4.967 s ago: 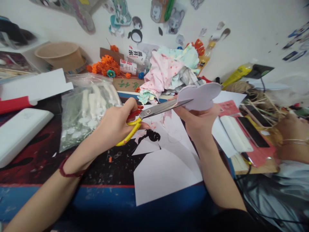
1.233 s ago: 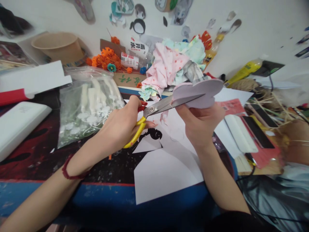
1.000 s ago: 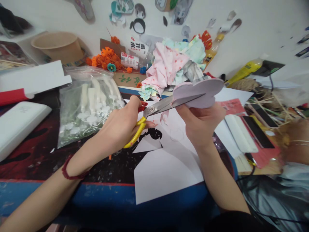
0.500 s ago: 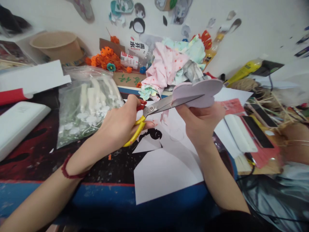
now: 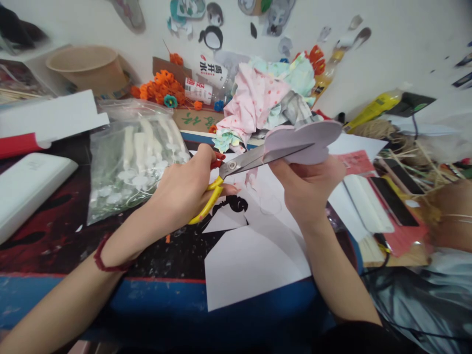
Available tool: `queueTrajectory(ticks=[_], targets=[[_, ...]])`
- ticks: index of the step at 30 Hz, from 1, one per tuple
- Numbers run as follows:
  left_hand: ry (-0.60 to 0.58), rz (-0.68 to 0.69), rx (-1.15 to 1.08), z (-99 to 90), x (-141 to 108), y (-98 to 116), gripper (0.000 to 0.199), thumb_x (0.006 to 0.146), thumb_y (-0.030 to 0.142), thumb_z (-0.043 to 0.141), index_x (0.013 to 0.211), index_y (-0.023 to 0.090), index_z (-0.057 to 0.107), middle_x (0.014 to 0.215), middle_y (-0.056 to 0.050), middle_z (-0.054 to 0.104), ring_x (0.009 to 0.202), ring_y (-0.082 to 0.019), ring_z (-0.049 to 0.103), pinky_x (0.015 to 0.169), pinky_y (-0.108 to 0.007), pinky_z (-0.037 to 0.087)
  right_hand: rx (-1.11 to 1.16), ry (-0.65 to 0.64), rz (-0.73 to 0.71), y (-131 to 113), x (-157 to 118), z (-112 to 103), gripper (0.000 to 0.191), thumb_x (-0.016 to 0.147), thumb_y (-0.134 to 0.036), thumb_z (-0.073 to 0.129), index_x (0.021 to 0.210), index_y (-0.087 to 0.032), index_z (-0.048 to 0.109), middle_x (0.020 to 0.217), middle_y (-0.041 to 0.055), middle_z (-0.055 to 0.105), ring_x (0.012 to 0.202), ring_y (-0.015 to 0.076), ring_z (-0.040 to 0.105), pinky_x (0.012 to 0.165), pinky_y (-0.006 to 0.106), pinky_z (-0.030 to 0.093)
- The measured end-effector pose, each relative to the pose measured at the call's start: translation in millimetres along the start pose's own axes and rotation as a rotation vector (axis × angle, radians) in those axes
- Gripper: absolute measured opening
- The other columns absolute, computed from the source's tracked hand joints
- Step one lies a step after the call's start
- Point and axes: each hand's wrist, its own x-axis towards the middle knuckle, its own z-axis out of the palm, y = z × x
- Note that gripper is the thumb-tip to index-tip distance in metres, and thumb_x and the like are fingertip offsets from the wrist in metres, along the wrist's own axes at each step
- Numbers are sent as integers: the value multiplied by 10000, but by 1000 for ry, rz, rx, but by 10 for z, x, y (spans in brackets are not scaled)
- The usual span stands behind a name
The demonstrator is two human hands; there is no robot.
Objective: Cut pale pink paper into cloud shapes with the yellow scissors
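Note:
My left hand (image 5: 190, 184) is closed round the yellow handles of a pair of scissors (image 5: 245, 162). Their long metal blades point right and lie across a pale lilac cutout with a scalloped, petal-like edge (image 5: 302, 140). From below and behind, my right hand (image 5: 309, 184) grips that cutout; some of its fingers are hidden by it. Under the hands, white paper sheets (image 5: 254, 265) overlap on the dark table, one reaching past its blue front edge. Small pink scraps and a black cut-paper piece (image 5: 236, 203) lie between the hands.
A clear bag of white and green pieces (image 5: 136, 172) lies left, near a white box-like object (image 5: 35, 189). Behind are orange flowers (image 5: 164, 88), bottles and crumpled pink cloth (image 5: 254, 96). Phones (image 5: 393, 199) lie right, beside another person's arm (image 5: 452, 211).
Almost nothing differs. The hands, scissors and lilac cutout hold nearly the same position, with only a slight shift of the whole view.

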Motion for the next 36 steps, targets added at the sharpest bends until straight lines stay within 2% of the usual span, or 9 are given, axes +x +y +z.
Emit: queueTrajectory(ticks=[9, 14, 18, 21, 23, 27, 30, 33, 36], targets=[[10, 28, 17, 2, -6, -4, 471, 876, 616, 531, 1091, 211, 422, 861, -79, 696, 717, -299, 697, 547, -331, 389, -12, 8, -8, -30, 20, 12, 78, 782, -278, 780, 723, -266, 729, 686, -26, 711, 735, 188, 715, 734, 398, 649], [-9, 24, 7, 2, 3, -6, 475, 878, 621, 518, 1089, 208, 416, 843, -76, 685, 667, -295, 678, 540, -336, 396, 5, -1, -27, -28, 15, 11, 73, 792, -234, 768, 737, -257, 725, 685, -27, 707, 743, 188, 717, 749, 402, 639], [20, 60, 37, 15, -11, -41, 457, 885, 630, 507, 1068, 222, 413, 793, -53, 671, 608, -260, 649, 513, -320, 377, -4, -17, -42, -43, 13, 4, 77, 800, -182, 750, 760, -244, 727, 687, -22, 699, 754, 187, 716, 768, 403, 624], [34, 64, 28, 37, -19, -70, 456, 879, 638, 517, 1046, 228, 404, 779, -39, 660, 564, -238, 621, 509, -319, 377, -26, -21, -39, -50, 14, 1, 68, 806, -204, 746, 756, -242, 719, 687, -18, 693, 754, 190, 714, 767, 408, 621], [39, 55, 10, 63, -15, -88, 464, 868, 635, 535, 1055, 232, 399, 831, -48, 674, 575, -241, 626, 511, -322, 384, -41, -26, -26, -46, 12, 0, 57, 817, -233, 739, 766, -243, 714, 695, -13, 691, 763, 196, 714, 764, 414, 622], [80, 78, -39, 129, 6, -124, 501, 848, 587, 588, 1167, 260, 383, 1077, -74, 691, 704, -251, 673, 565, -328, 425, -14, -21, -9, -39, 11, 1, 57, 810, -250, 740, 760, -246, 713, 702, -8, 691, 770, 197, 711, 776, 422, 621], [104, 102, -109, 158, 16, -152, 537, 833, 568, 620, 1205, 267, 377, 1121, -79, 677, 759, -258, 674, 599, -337, 429, -6, 11, 10, -53, 20, 4, 104, 784, -257, 766, 706, -241, 699, 674, -9, 683, 750, 197, 706, 781, 422, 618], [102, 94, -207, 156, 23, -193, 534, 811, 547, 661, 1173, 252, 401, 1030, -67, 675, 690, -225, 630, 591, -329, 404, 12, 33, 57, -70, 27, 3, 137, 757, -261, 793, 674, -232, 688, 636, -20, 676, 700, 185, 697, 740, 397, 621], [93, 118, -418, 167, 49, -239, 456, 854, 554, 631, 1103, 229, 431, 801, -5, 612, 589, -153, 531, 555, -298, 381, 88, -1, 128, -84, 26, 8, 60, 766, -246, 788, 752, -220, 736, 717, -12, 740, 738, 191, 726, 752, 387, 635]])
